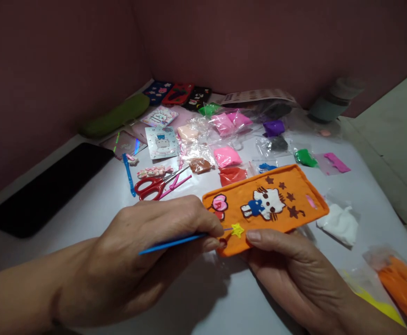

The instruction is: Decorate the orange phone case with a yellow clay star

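My left hand (147, 237) pinches a thin blue modelling tool (175, 243). Its tip meets a small yellow star (237, 230) on an orange clay-covered phone case (297, 181). My right hand (290, 265) grips this case along its near edge, thumb on top and fingers underneath, mostly hidden. The case is held tilted above the table. A white cat figure (275, 202) in blue clothes, brown stars (291, 199) and a pink heart-like shape (220, 203) decorate its face. Part of its left end is hidden behind my left fingers.
Red-handled scissors (150, 187), another blue tool (128, 177) and several bags of coloured clay, such as the pink bag (227, 157), lie beyond the case. A black phone-like slab (50, 186) is at left. Bags of white (339, 223) and orange clay (403, 288) lie at right.
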Demonstrator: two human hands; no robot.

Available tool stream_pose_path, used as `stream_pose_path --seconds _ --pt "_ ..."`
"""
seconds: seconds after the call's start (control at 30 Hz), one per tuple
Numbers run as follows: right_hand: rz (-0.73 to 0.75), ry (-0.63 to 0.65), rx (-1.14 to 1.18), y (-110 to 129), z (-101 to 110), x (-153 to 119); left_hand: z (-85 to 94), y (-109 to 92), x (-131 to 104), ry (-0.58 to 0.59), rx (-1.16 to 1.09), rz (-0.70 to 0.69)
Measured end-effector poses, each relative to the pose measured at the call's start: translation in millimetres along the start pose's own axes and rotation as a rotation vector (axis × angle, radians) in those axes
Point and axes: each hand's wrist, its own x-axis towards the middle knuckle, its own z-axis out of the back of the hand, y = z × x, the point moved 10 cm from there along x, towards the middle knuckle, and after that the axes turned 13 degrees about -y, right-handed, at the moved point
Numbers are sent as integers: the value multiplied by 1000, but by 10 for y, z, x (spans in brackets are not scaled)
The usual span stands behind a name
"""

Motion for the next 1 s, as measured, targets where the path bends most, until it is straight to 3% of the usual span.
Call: stream_pose_path --seconds 0.17,0.4,1.0 --pt "36 2 -15 41 -14 -4 -27 -32 13 23 -61 -14" --pt "-32 109 15 -3 -109 -18 -37 6 -61 61 -120 13" --pt "-17 84 22 -2 -79 -15 -68 46 -102 86 -126 34"
